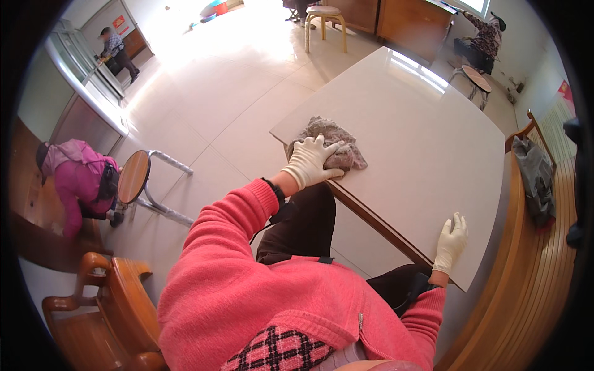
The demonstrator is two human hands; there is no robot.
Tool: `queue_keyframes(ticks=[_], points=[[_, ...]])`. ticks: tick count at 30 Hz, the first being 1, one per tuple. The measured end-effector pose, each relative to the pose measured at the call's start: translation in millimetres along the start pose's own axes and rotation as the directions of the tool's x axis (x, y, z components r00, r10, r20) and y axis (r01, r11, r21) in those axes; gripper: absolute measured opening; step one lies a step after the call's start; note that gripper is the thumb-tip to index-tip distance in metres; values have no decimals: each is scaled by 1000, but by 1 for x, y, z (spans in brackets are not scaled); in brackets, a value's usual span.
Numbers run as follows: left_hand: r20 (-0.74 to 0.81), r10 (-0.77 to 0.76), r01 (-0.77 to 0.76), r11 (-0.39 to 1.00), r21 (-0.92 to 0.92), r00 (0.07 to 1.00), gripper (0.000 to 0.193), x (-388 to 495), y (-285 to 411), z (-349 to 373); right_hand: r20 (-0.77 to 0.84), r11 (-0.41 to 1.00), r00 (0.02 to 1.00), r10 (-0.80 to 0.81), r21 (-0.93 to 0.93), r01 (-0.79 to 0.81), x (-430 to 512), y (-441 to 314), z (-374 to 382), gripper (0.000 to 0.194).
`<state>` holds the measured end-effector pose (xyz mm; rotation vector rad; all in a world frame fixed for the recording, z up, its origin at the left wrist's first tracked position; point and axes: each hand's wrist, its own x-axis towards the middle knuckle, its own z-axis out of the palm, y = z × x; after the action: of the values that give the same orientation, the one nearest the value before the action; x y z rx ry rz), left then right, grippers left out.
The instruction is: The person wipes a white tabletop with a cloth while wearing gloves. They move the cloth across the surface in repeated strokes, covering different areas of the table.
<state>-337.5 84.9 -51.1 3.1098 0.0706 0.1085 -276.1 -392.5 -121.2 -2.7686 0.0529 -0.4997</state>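
Note:
My left hand, in a cream-coloured glove, presses a crumpled grey-brown cloth against the white tabletop near its left corner. Its fingers are spread and partly bent over the cloth. Farther right, my right hand, in a matching glove, rests palm down on the tabletop near the right front corner. No object shows in it, and its fingers are slightly apart. The table's front edge runs between my two hands, above my knees.
A wooden slatted bench with a grey garment stands at right. On the left are a stool, a wooden armchair and a person in pink bending over. Other people are farther off. Another stool stands beyond the table.

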Motion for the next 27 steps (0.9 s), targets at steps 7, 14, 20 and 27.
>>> queue_keyframes(ticks=[7,14,20,27], points=[[-16,-138,134,981,-141,990,90,15,-15,14,-2,1000,1000,-22,3,22,-4,-3,-6,44],[-16,-410,407,909,-93,912,91,98,-59,24,-11,1000,1000,-8,14,8,-2,-3,-3,43],[68,-519,524,846,-96,852,95,156,-71,28,6,999,1000,2,-46,-2,3,-9,-4,43],[-25,-287,282,952,-120,958,74,156,-14,38,0,998,1000,22,-64,-22,4,-16,-3,44]])
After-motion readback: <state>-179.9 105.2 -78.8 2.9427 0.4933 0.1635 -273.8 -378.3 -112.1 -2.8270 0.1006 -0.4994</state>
